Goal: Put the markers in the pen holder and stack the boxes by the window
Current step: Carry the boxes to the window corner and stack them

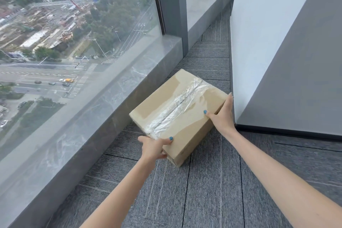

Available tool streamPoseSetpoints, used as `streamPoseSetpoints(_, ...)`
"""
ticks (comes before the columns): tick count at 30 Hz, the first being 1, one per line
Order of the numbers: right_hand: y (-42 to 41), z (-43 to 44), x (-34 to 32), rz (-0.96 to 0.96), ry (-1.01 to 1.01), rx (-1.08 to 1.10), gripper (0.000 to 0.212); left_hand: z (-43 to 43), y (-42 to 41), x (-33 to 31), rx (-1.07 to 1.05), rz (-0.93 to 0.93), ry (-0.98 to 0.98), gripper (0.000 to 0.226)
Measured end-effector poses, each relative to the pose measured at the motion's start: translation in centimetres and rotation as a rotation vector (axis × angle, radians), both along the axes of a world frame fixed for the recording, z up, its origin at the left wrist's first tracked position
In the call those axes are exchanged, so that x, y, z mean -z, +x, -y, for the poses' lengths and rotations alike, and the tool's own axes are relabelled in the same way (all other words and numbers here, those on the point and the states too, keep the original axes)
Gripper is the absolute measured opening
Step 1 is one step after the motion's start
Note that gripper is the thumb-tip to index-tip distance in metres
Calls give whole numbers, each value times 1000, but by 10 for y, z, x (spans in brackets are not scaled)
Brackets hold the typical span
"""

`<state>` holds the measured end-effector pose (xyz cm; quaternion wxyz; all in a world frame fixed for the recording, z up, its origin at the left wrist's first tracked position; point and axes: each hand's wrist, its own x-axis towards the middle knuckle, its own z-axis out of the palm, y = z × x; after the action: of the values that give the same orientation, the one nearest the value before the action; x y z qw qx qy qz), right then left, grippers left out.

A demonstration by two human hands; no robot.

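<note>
- The left hand [153,147] grips the near corner of the cardboard box [177,114]: thumb flat on the top face, the other fingers wrapped round the near-left side and mostly hidden.
- The right hand [223,114] holds the right edge of the box, thumb resting on top and fingers spread down the right side, with one fingertip reaching the far right corner.
- Both hands are closed on the box; neither is free.
- The box sits low over the grey carpet [212,181], just beside the stone ledge [103,102] under the window [74,24], with the white partition [259,42] close on its right. Whether its base rests fully on the carpet I cannot tell; the near corner looks slightly raised.
- Only one box is in view, so stacking looks barely begun; this one would be the base.
- No markers or pen holder are in view.
- The box is shut, its top seam covered by wrinkled clear tape [175,111]; what is inside cannot be seen.
- Risks, as I judge them: the grip is at two corners rather than underneath, so a heavy load could slip or tilt toward the ledge.
- The right fingers are close to the partition and could be pinched if the box slides right.
- Set down askew to the ledge, it would make a poor base for the next box.
</note>
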<state>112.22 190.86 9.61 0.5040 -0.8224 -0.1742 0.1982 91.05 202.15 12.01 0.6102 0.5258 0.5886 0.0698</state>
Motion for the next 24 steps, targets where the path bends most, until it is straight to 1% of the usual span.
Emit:
streamPoseSetpoints(3,-6,5,3,-40,39,-25,116,27,18,12,52,64,-37,71)
streamPoseSetpoints(6,-9,18,3,-61,15,-72,107,46,28,13,112,147,-40,64)
streamPoseSetpoints(8,-12,27,2,-27,-6,-97,101,45,24,13,156,140,18,56)
streamPoseSetpoints(9,-15,31,1,-1,-14,-98,97,40,19,14,187,91,85,52)
streamPoseSetpoints(11,-24,36,0,49,-25,-96,88,25,10,15,225,-44,291,48)
streamPoseSetpoints(14,-41,40,-4,123,-74,-129,78,2,5,9,128,-179,578,40)
streamPoseSetpoints(16,-50,41,-5,141,-114,-158,77,-10,7,0,89,-230,743,34)
streamPoseSetpoints(18,-59,41,-6,139,-150,-180,82,-22,9,0,145,-251,887,37)
streamPoseSetpoints(20,-69,40,-7,118,-211,-204,93,-32,10,8,241,-277,969,49)
streamPoseSetpoints(22,-78,38,-12,72,-290,-246,112,-41,12,13,308,-241,934,65)
streamPoseSetpoints(24,-84,37,-17,55,-363,-296,127,-50,13,13,333,-148,810,78)
